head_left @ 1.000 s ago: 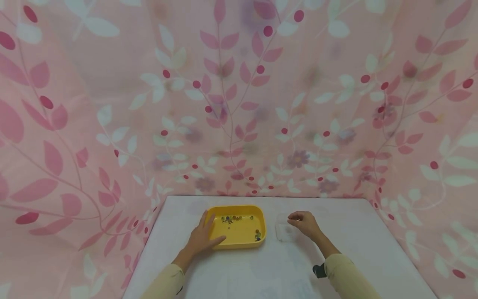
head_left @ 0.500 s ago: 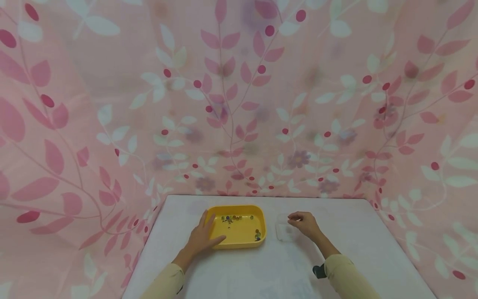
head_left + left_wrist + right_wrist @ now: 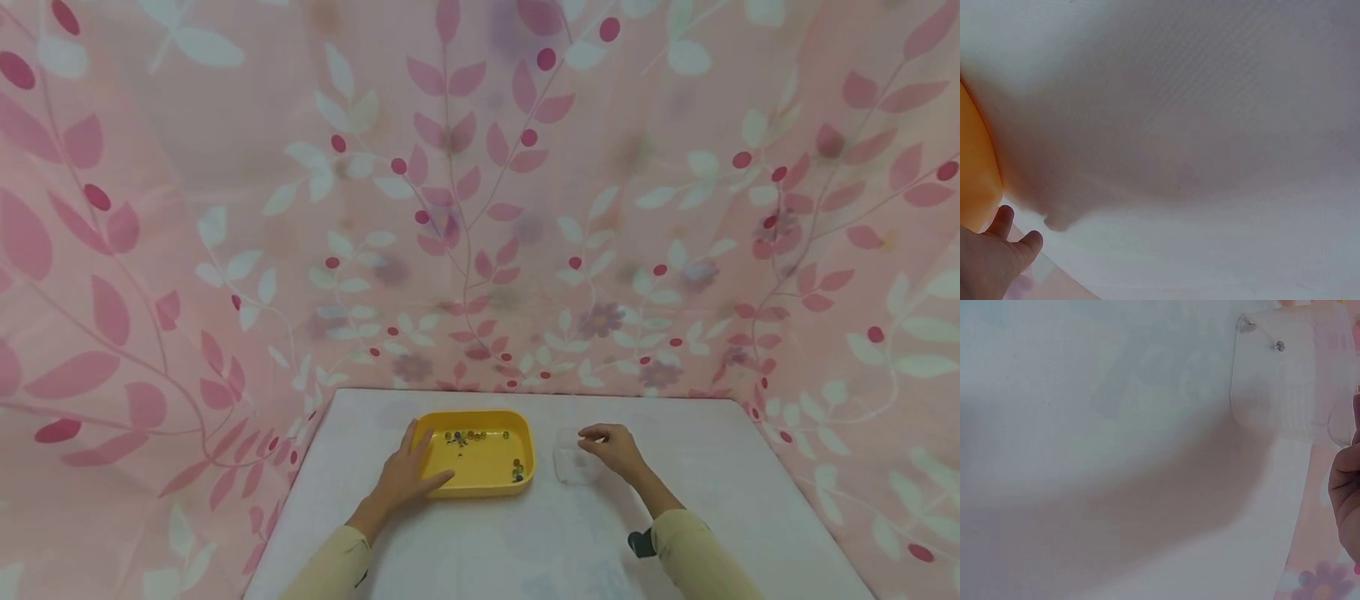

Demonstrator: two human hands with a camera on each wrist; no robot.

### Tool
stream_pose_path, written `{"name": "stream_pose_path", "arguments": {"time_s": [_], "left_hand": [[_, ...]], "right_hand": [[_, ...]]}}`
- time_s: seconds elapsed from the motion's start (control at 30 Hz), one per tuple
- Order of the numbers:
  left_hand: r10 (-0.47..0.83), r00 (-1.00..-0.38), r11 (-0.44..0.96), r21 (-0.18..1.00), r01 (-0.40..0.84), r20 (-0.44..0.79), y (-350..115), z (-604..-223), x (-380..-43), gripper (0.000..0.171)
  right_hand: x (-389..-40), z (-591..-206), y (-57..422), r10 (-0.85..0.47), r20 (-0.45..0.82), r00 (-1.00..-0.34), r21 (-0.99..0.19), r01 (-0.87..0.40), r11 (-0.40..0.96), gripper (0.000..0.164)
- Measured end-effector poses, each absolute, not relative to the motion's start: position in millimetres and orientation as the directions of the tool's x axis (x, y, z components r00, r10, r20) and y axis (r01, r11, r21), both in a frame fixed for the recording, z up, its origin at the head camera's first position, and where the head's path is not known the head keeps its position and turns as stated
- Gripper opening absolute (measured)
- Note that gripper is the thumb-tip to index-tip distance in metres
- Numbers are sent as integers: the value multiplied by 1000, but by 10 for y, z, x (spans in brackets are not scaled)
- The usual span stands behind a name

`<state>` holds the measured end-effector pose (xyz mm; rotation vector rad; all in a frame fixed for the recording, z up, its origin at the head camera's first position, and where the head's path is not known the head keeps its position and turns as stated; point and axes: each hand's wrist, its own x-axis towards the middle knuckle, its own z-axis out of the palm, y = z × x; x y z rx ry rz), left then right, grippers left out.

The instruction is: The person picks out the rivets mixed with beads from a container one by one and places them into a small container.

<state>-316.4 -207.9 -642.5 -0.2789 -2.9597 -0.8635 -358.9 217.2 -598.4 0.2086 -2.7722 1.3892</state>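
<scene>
My left hand point(image 3: 405, 468) rests on the left end of a yellow tray point(image 3: 487, 490), its fingers spread along the side and thumb over the near rim. Inside the tray, several glass marbles point(image 3: 470, 436) lie along the far side, with more in the near right corner. My right hand point(image 3: 613, 448) is over a clear plastic box point(image 3: 567, 475), thumb and forefinger brought close together. I cannot tell whether anything is between them. In the right wrist view, the curled hand point(image 3: 1346, 487) shows beside the box, where a small shiny bead point(image 3: 1279, 345) sits.
A white cloth-covered table point(image 3: 517, 542) carries both containers, with the box just right of the tray. A pink leaf-patterned curtain point(image 3: 480, 208) hangs behind the table and along both sides. A dark band point(image 3: 641, 544) shows at the right sleeve.
</scene>
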Motion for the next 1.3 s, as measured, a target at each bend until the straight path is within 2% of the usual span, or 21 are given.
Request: {"name": "stream_pose_path", "arguments": {"time_s": [0.27,0.4,0.6,0.8,1.0,1.3], "left_hand": [[159,-980,819,538,197,116,-2077,-6434,-3178,105],[168,-976,818,533,215,136,-2082,-6429,-3171,108],[167,-981,824,532,192,96,-2084,-6385,-3159,110],[173,-983,818,547,179,63,-2095,-6386,-3160,111],[182,-982,817,547,184,58,-2100,-6411,-3178,110],[177,-981,805,562,192,81,-2091,-6407,-3156,107]], "right_hand": [[-3560,-5890,2136,-113,181,-977,-738,-211,641,28],[-3557,-5875,2088,-94,255,-962,-674,-247,696,42],[-3587,-5894,1970,-112,289,-951,-582,-267,768,70],[-3599,-5895,1807,-143,384,-912,-470,-326,820,85],[-3592,-5870,1616,-184,337,-923,-403,-318,858,90],[-3587,-5833,1361,-235,273,-933,-371,-328,869,93]]}}
